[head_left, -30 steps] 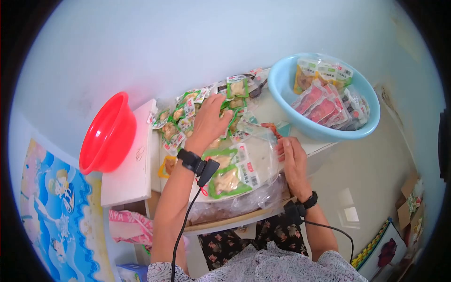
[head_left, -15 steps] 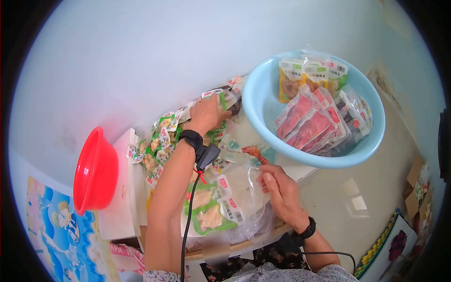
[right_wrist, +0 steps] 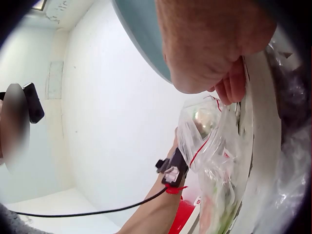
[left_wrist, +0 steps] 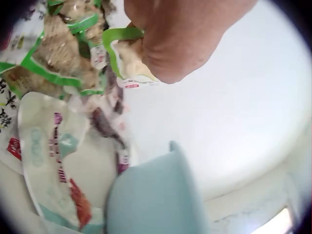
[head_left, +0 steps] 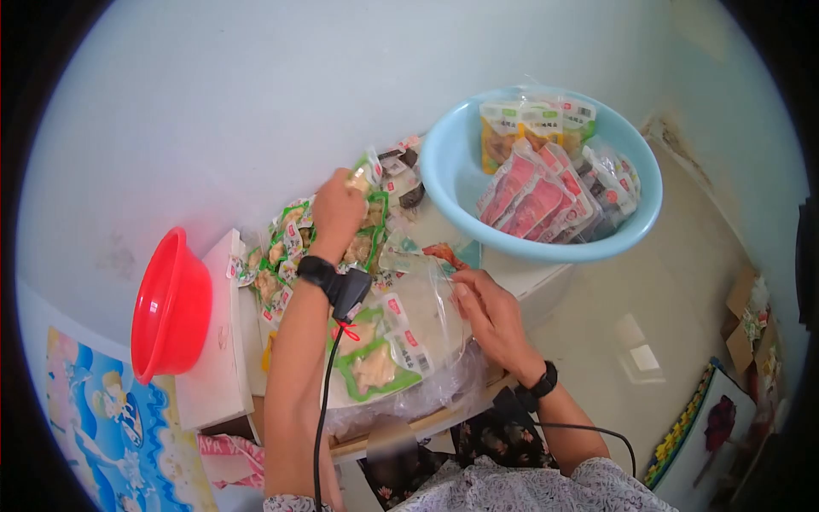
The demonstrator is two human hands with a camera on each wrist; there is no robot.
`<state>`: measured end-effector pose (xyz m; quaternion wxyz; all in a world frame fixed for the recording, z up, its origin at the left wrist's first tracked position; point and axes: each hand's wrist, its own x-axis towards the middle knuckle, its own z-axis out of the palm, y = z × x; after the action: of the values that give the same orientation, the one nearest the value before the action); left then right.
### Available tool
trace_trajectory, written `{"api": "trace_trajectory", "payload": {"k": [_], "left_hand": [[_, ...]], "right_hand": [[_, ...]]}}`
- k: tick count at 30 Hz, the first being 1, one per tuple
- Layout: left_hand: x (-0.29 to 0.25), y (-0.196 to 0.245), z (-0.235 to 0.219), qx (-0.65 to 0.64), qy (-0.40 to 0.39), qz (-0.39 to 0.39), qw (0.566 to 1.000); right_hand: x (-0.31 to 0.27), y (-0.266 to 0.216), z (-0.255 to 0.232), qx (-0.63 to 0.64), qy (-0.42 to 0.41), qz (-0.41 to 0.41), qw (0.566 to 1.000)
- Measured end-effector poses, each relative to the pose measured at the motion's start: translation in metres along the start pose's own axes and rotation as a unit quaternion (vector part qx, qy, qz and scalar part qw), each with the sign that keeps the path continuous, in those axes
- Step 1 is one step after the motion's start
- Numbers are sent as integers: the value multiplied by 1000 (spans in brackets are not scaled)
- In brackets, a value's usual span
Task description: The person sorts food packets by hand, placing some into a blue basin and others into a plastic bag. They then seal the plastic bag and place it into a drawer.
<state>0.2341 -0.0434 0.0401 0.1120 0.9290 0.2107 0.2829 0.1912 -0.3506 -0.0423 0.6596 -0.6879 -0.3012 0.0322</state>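
Observation:
My left hand (head_left: pixel 339 213) pinches a small green-edged food packet (head_left: pixel 365 175) just above the heap. In the left wrist view that packet (left_wrist: pixel 127 58) hangs from the fingers, pale food showing in its window. Several similar packets (head_left: pixel 363 247) lie heaped below and left of the hand. A clear plastic zip bag (head_left: pixel 439 333) lies on the table in front of the body, with green-edged packets (head_left: pixel 375 367) inside it. Holding the bag's right edge is my right hand (head_left: pixel 493 316), its fingers curled in at the edge. A red zip line runs along the bag (right_wrist: pixel 200 152).
A light blue basin (head_left: pixel 452 213) with bagged red, yellow and dark packets (head_left: pixel 533 196) stands at the right back. At the left is a red basin (head_left: pixel 175 307) on a white surface. A teal-and-white packet (head_left: pixel 465 253) lies between bag and blue basin.
My left hand reached to the far right end of the heap, then lifted a green-edged packet and drew back slightly left. The right hand stays at the bag's edge. The head view shifted.

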Motion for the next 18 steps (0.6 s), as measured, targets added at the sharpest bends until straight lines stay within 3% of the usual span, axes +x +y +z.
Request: {"api": "trace_trajectory", "payload": {"k": [2, 5, 8, 12, 14, 16, 18], "left_hand": [[-11, -2, -27, -149, 13, -54, 987], [-67, 17, -72, -405, -3, -29, 914], [-136, 45, -105, -472, -29, -34, 880], [-212, 55, -118, -421, -57, 6, 905], [-242, 66, -120, -432, -96, 14, 897], [-261, 76, -119, -432, -132, 13, 892], [-276, 83, -113, -421, -169, -2, 891]], "right_hand": [[-1, 4, 3, 31, 13, 5, 999], [-2, 18, 7, 65, 15, 6, 998], [4, 9, -1, 188, 9, 68, 980], [-14, -20, -19, 302, 49, 72, 949], [-31, -43, -16, 271, 23, 37, 961], [-45, -63, -25, 181, -67, 55, 980], [-54, -53, -35, 150, -144, 88, 974]]}}
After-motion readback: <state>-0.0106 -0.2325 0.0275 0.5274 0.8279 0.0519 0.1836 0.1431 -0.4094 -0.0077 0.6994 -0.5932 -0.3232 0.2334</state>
